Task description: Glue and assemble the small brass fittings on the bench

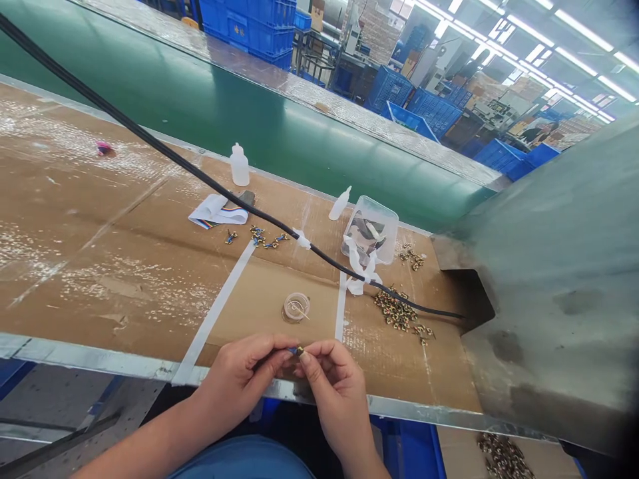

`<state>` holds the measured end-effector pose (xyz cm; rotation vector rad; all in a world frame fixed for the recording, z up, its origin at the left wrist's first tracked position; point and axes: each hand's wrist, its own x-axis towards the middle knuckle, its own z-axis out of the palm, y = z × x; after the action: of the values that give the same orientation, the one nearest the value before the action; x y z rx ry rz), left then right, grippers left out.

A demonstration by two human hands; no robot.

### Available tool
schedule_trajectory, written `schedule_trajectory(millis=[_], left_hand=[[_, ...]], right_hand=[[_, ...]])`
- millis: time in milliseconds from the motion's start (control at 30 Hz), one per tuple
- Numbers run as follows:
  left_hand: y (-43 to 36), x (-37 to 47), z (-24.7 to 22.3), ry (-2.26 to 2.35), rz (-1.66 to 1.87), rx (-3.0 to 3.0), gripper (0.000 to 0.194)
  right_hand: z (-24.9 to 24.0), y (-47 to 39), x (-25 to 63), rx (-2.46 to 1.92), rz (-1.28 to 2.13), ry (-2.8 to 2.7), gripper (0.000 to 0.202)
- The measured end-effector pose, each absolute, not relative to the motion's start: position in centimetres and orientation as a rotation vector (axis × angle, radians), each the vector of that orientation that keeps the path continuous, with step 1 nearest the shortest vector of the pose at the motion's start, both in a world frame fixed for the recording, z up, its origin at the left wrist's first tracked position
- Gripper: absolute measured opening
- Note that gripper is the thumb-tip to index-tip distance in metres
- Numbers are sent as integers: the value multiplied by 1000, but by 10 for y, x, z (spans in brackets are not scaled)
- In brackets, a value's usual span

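Observation:
Between my two hands, just above the table's front edge, is a small part with a blue section and a brass-coloured end (pixel 298 350). The thumb and forefinger of my left hand (pixel 249 372) pinch its blue side. On the brass side, my right hand (pixel 334 386) closes thumb and fingertips. Beyond my hands stands a small round clear cup (pixel 296 307) with a thin stick in it. A group of similar blue and brass parts (pixel 259 236) lies farther back on the left. To the right spreads a pile of small brass and dark parts (pixel 394 309).
A black cable (pixel 200 174) hangs diagonally across the view. White squeeze bottles (pixel 239 166) and a clear plastic box (pixel 392 223) stand toward the back. A ribbon (pixel 214 211) lies to the left. Behind runs a green conveyor belt (pixel 249 106); a metal panel (pixel 559 286) rises on the right.

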<state>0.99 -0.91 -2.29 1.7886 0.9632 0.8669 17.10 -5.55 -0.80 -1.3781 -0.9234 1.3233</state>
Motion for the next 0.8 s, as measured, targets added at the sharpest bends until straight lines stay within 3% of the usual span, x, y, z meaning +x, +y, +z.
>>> schedule_trajectory(millis=[800], left_hand=[[-18, 9, -28, 927, 854, 1938, 18]], right_hand=[[-7, -57, 178, -1480, 1336, -1036, 22]])
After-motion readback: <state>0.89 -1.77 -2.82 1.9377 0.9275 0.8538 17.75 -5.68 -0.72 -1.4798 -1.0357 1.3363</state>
